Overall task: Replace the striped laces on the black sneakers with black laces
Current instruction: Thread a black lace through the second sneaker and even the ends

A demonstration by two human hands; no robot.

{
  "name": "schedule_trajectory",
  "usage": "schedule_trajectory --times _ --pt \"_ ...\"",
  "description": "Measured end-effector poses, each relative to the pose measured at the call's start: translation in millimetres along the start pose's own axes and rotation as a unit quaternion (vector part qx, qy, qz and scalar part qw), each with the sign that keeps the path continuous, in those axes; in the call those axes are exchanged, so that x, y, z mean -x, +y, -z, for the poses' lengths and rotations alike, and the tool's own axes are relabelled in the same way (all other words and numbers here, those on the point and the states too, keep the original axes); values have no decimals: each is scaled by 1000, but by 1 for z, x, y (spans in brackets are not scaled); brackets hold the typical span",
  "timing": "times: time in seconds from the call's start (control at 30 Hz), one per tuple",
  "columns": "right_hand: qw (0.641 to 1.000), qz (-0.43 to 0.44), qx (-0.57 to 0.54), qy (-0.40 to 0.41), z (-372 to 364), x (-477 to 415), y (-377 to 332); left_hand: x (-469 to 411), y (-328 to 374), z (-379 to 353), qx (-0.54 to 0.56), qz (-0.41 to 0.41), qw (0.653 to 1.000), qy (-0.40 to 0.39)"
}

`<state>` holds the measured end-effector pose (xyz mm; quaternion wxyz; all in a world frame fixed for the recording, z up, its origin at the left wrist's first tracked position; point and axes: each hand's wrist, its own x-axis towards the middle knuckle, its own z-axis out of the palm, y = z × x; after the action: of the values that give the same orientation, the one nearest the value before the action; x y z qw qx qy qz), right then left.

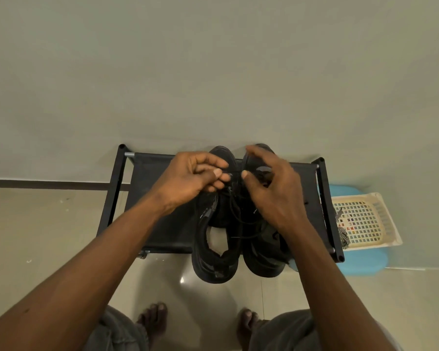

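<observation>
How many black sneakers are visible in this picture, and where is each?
2. The left sneaker and the right sneaker stand side by side on the black rack, heels toward the person. The left hand and right hand cover their front parts.

Dim warm light, wide-angle bowing, slight motion blur.

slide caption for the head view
Left hand pinches a black lace above black sneakers on a rack, right hand beside it; striped laces in the basket.
</observation>
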<state>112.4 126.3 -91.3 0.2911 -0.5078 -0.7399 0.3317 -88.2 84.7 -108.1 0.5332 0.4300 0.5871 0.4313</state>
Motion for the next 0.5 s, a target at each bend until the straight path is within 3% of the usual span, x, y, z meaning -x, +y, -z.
schedule_trajectory --times 0.1,0.23,0.3,0.37,0.43,0.5 --pt "990 -14 -114 -83 -5 1 -7 2 2 -5 14 -15 1000 -3" --pt "986 -17 -143 -87 -8 3 -8 4 1 -4 -22 -37 999 8" --pt "992 -22 -105 -63 -10 3 -5 4 2 -2 -43 -21 999 18" --pt "996 -35 -64 -50 -11 3 -3 4 4 4 -137 19 990 41" --pt "995 -52 -66 -51 -12 2 -2 5 5 12 -315 59 947 32" --pt "995 -58 -65 -53 -14 2 -3 10 5 12 -404 114 907 -20"
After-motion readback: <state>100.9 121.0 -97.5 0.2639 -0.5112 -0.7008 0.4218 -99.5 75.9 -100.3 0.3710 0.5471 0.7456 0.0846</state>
